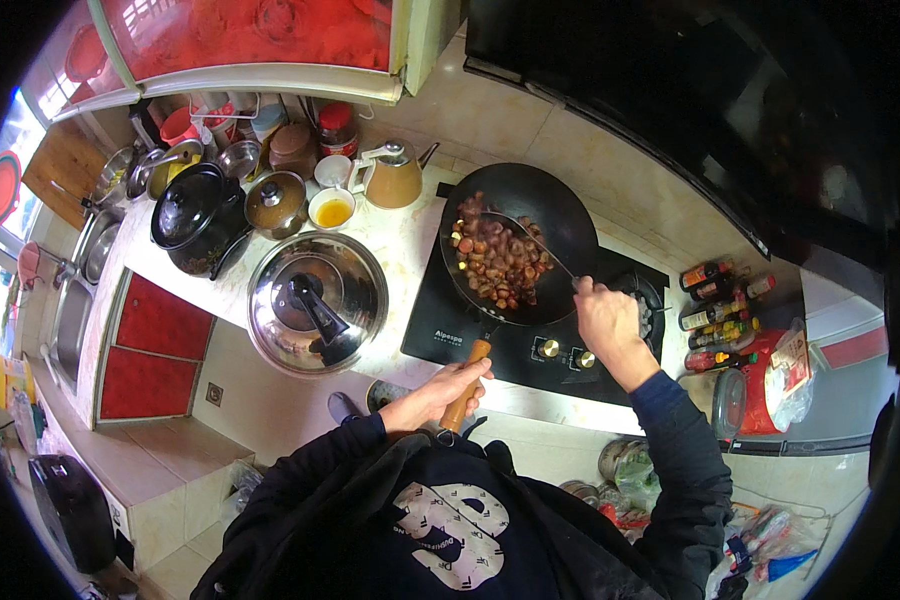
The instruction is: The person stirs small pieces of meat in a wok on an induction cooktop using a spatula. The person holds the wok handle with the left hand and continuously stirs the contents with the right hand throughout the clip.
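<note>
A dark wok (551,199) sits on the left burner of a black glass gas hob (450,315). Browned chunks of food (502,259), with a few pale pieces among them, lie in its left and near part. My left hand (450,390) is wrapped around the wok's wooden handle (461,397), which points toward my body. In my right hand (607,319), above the hob's right side, is the thin metal shaft of a cooking utensil (551,255). That shaft reaches down into the food; its head is partly hidden there. My right fingers cover the utensil's grip.
Left of the hob lies a large steel lid (270,259). Behind it stand a black pot (191,206), a glass-lidded pot (276,202), a bowl of yellow liquid (334,213) and a kettle (394,180). Several sauce bottles (716,315) are at right. A range hood (645,97) overhangs the wall side.
</note>
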Tool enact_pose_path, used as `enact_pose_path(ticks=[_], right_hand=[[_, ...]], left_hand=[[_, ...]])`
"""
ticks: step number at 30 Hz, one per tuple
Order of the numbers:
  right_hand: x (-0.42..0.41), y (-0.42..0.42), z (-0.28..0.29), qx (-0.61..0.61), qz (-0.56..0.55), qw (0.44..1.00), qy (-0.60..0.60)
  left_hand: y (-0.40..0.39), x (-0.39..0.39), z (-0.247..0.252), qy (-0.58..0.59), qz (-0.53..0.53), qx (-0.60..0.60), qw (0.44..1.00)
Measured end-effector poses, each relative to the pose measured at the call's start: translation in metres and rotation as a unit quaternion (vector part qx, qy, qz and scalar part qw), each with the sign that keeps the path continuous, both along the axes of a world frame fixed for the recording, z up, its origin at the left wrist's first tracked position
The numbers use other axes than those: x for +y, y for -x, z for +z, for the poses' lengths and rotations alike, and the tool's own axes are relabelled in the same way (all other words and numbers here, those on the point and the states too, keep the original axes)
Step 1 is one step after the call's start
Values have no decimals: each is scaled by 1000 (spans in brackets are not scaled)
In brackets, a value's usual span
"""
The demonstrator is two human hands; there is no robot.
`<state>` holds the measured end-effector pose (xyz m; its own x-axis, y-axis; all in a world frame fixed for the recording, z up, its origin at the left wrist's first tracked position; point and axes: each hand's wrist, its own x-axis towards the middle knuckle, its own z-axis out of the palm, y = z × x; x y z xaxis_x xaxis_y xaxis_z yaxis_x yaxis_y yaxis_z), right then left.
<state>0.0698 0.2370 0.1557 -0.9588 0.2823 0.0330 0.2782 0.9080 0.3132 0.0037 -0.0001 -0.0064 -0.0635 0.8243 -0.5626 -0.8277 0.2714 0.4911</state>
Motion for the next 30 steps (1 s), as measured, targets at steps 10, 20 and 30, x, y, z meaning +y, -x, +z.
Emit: enact_pose_path(ticks=[10,20,30], right_hand=[[72,1,58,-191,-229,928,221],[42,8,-17,-95,-361,694,616],[46,29,-71,93,-300,755,576]], left_hand=[[-1,2,1,1,-2,-10,1000],[-4,4,4,5,5,-14,1000],[-2,2,3,23,13,12,1000]])
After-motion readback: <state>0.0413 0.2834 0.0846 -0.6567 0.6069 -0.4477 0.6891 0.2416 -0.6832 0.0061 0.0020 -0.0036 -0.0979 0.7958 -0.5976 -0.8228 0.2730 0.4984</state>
